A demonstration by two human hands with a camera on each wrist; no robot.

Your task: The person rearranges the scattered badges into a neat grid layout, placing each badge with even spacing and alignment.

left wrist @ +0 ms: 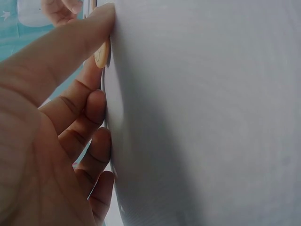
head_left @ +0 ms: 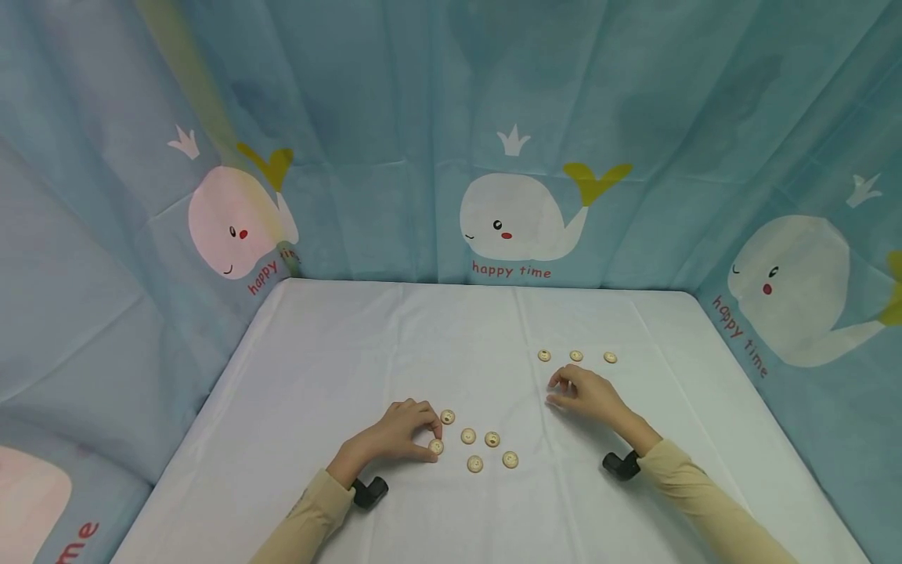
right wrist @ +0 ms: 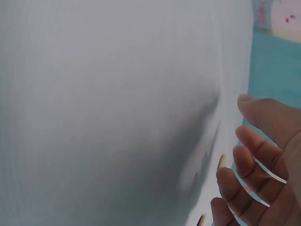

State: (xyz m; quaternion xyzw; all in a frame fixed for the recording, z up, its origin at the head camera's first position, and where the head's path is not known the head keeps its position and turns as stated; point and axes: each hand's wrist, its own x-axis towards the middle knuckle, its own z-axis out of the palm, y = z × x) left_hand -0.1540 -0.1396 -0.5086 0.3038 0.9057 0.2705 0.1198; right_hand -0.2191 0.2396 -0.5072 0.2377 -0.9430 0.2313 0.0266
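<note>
A round beige button (head_left: 436,446) lies between the thumb and index fingertip of my left hand (head_left: 402,432), which pinches it at the table surface. In the left wrist view this button (left wrist: 100,57) shows edge-on, partly hidden by the thumb. Several like buttons lie just right of that hand, among them one button (head_left: 447,417) close to its knuckles. My right hand (head_left: 588,394) holds nothing; its fingers are loosely bent, with thumb and index apart. Just beyond it, a row of three buttons (head_left: 576,356) lies on the table.
A white cloth covers the table (head_left: 317,337). Blue curtains (head_left: 395,94) with printed whales hang at the back and both sides. A black wrist camera (head_left: 370,493) is on the left wrist, and another black camera (head_left: 621,466) is on the right.
</note>
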